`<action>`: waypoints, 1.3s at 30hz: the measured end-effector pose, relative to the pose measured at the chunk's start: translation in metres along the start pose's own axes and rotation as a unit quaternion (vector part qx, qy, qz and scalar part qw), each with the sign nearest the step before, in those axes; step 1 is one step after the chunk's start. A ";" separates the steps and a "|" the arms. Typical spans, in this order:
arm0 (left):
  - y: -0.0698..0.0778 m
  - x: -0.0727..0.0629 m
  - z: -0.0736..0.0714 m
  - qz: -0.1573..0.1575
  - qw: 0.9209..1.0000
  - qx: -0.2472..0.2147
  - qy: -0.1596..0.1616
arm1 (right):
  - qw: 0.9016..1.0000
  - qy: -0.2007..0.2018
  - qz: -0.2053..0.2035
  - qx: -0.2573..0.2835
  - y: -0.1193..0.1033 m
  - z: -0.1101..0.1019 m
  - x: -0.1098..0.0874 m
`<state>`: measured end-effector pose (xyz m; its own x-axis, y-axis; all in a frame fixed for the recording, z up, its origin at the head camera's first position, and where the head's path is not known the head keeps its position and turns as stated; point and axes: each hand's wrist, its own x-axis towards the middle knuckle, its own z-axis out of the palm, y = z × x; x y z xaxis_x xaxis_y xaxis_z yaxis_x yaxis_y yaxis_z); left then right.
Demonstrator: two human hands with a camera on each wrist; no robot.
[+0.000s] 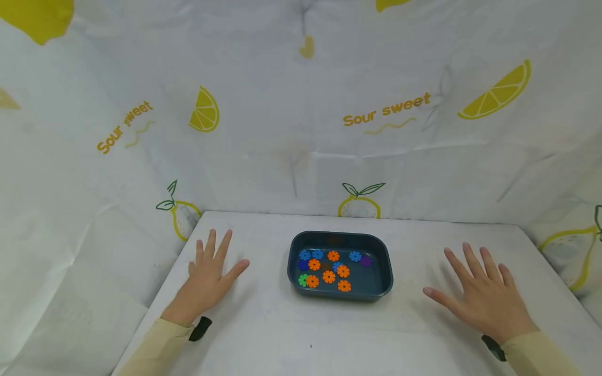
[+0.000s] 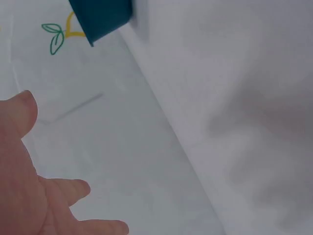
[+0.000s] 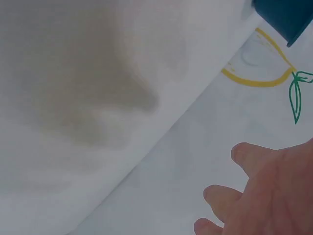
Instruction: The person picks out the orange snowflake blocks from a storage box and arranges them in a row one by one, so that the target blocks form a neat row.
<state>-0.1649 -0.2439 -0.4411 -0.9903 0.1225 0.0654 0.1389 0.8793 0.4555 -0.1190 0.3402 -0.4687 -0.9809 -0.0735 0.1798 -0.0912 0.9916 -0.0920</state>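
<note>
While both hands (image 1: 207,284) lie flat, lemon-print cloth (image 1: 301,104) apparently walls the tray (image 1: 339,294).

My head camera looks forward and down over the whole desk (image 1: 329,334) from moderately far, while each wrist camera sits close above its own fingers (image 2: 73,188) (image 3: 247,154), facing the backdrop, all three sharing the blue tray (image 1: 339,295) (image 2: 100,17) (image 3: 286,17).

Tray (image 1: 339,236) sits centre frame on the table (image 1: 282,334), toy gears (image 1: 328,269) lying inside it. My left hand (image 1: 207,279) rests flat left of it, my right hand (image 1: 479,295) flat to its right, both apart from it.
</note>
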 end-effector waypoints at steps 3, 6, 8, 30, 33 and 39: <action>0.007 0.008 0.003 0.005 0.999 -0.053 0.000 | 1.000 -0.003 -0.023 0.012 -0.012 -0.007 0.014; 0.016 0.017 0.007 0.017 0.994 -0.110 0.001 | 0.998 -0.016 -0.042 0.037 -0.027 -0.018 0.029; 0.023 0.024 0.011 0.015 0.987 -0.159 -0.004 | 0.997 -0.023 -0.056 0.057 -0.038 -0.024 0.040; 0.044 0.076 0.061 -0.101 0.824 -0.546 -0.113 | 0.944 -0.158 -0.200 0.209 -0.148 -0.040 0.131; 0.045 0.077 0.068 -0.101 0.832 -0.532 -0.116 | 0.935 -0.193 -0.218 0.202 -0.157 -0.034 0.138; 0.047 0.078 0.078 -0.096 0.834 -0.529 -0.124 | 0.924 -0.247 -0.224 0.186 -0.173 -0.020 0.147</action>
<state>-0.2354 -0.1570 -0.4835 -0.9463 0.2325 -0.2248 -0.2283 0.0122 0.9735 -0.2445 0.1604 -0.4070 -0.7800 -0.5993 -0.1800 -0.4702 0.7511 -0.4634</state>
